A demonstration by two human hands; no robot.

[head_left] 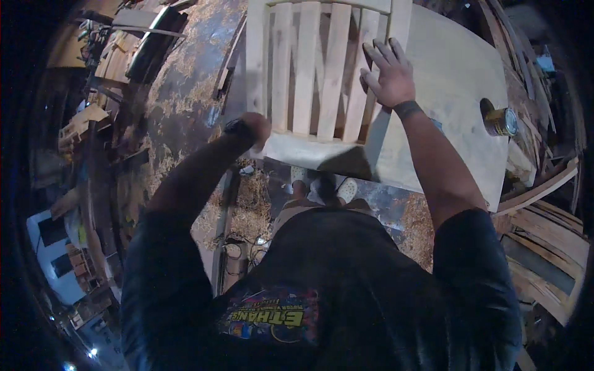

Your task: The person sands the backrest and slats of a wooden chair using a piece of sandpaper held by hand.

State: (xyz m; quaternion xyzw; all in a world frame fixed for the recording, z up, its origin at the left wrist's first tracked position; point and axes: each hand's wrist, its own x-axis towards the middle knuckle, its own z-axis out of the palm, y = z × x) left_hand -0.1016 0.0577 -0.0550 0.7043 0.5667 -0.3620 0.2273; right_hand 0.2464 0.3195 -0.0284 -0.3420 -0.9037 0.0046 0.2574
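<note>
- Slatted wooden frame (333, 73): at twelve o'clock, long axis running roughly twelve to six.
- Right hand (391, 79): over its three o'clock side, fingers spread (most slats lie toward nine).
- Left hand (260, 128): at its eight o'clock corner; fingers too dim to tell whether they pinch.

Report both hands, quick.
Left hand: at the near-left corner of the wooden frame; grip cannot be told.
Right hand: open, at the frame's right side.

Pale slatted wooden frame (333, 71) with curved near rail (294, 147)
</note>
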